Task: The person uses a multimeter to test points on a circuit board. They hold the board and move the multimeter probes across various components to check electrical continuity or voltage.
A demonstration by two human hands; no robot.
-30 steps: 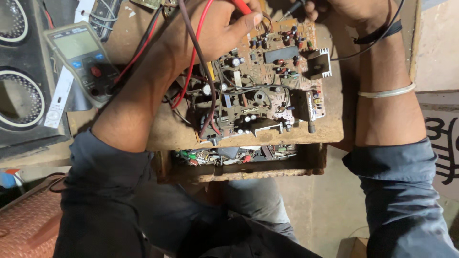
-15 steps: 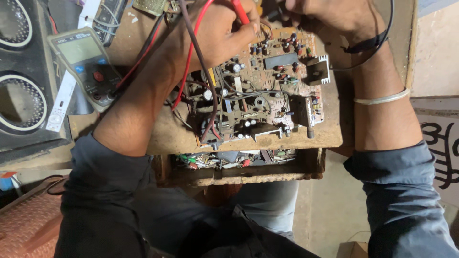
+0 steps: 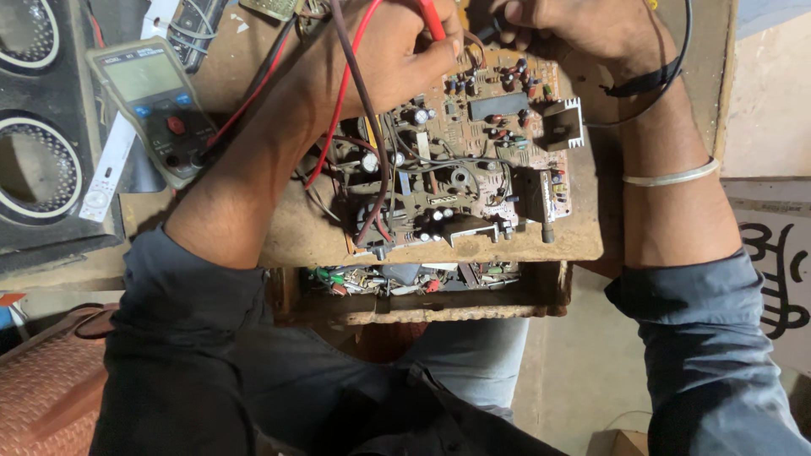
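Two bare hands work at the top of the head view, over one brown circuit board (image 3: 460, 160) that lies flat on a worn wooden bench top (image 3: 296, 232) in the upper middle of the frame. Just below the bench edge, one open wooden drawer (image 3: 422, 308) holds a jumble of small electronic parts, red, green and grey, too small to count. One left hand (image 3: 384, 59) is closed around a red probe (image 3: 432, 19) whose tip reaches the board's upper edge; one right hand (image 3: 583, 29) is curled shut at the board's top right corner, and what it grips cannot be told, though a black lead (image 3: 676, 51) loops past its wrist. One white bangle (image 3: 672, 176) circles the right forearm. One grey multimeter (image 3: 156, 105) lies at the upper left, with one red lead (image 3: 338, 101) and dark leads running from it across the left arm. Two round speaker grilles (image 3: 25, 169) sit at the far left edge. One finned heat sink (image 3: 562, 122) stands on the board's right side. Pale floor (image 3: 574, 363) shows at lower right
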